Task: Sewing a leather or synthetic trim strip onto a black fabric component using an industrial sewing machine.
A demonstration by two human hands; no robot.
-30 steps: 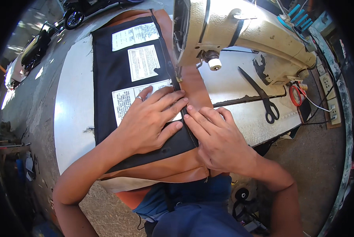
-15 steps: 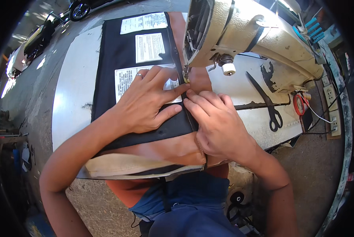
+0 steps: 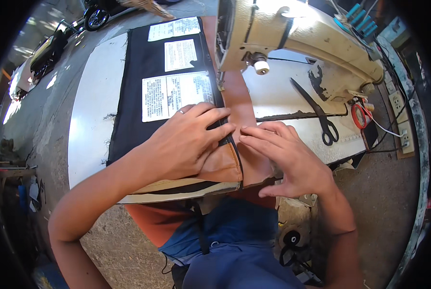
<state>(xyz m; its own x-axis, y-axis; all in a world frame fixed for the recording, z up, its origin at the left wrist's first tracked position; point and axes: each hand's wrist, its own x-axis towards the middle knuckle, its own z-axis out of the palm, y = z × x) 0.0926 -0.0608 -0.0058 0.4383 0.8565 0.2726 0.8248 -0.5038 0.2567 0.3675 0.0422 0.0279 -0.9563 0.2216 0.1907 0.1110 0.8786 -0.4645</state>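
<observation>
**Both hands flat on the seam, close to the machine**

Right now the white surface [image 3: 92,139] carries everything, and the cream sewing machine [image 3: 292,41] stands at its far side, its head hanging over the work. Black fabric [image 3: 136,96] lies spread across the surface with three white printed labels [image 3: 176,96] on it, and a tan strip [image 3: 237,101] runs along its right edge, passing under the machine head. Near the person, the tan piece folds back over the surface edge.

His left hand [image 3: 186,142] lies palm down on the black fabric where it meets the tan strip, fingers [image 3: 215,115] slightly spread and pressing, gripping nothing. His right hand [image 3: 292,161] rests on the tan strip just beside it, fingers stretched out flat toward the left fingertips, almost touching them.

Black scissors [image 3: 316,111] lie to the right of the hands, well apart from them.
</observation>
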